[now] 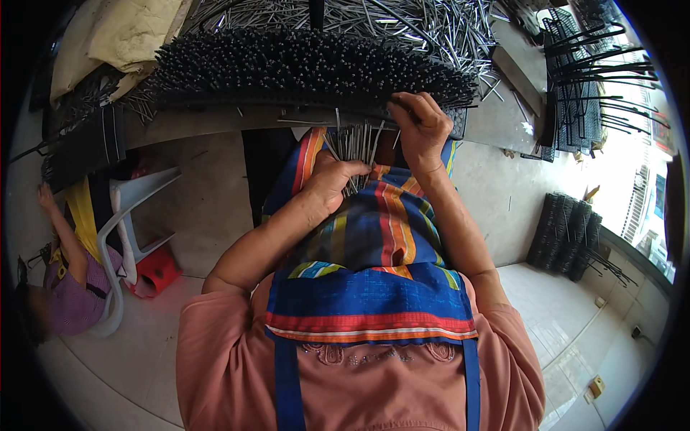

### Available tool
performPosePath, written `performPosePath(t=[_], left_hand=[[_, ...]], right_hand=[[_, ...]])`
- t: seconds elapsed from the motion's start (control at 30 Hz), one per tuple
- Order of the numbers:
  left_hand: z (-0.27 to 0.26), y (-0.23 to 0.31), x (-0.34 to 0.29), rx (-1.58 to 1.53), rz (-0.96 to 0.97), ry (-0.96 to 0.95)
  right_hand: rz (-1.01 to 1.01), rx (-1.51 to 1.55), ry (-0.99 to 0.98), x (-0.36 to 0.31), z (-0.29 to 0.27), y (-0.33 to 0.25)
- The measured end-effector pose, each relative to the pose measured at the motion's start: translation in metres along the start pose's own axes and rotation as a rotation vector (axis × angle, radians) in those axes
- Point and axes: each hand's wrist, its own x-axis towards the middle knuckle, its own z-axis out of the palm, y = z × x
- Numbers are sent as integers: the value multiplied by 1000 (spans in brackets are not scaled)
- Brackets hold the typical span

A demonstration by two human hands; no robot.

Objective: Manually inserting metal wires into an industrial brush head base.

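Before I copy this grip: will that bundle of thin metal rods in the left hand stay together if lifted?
The bundle of metal rods looks stiff but loose: its tips fan out above the left hand, so single rods would probably slide free. Likely heavy for its size.

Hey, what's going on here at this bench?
A person in a striped apron sits at a workbench. Their left hand grips a bundle of thin metal pins, while the right hand reaches up to the near edge of a long black strip already bristling with pins. More loose pins lie heaped behind it. Another person sits to the left.
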Motion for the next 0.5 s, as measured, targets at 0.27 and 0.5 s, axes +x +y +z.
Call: performPosePath(t=[0.27,0.5], left_hand=[[-6,-4,1,-100,-19,27],[-2,-3,-1,-68,-29,-8]], right_hand=[[25,84,24,6,-11,-2],[150,218,120,2,-13,4]])
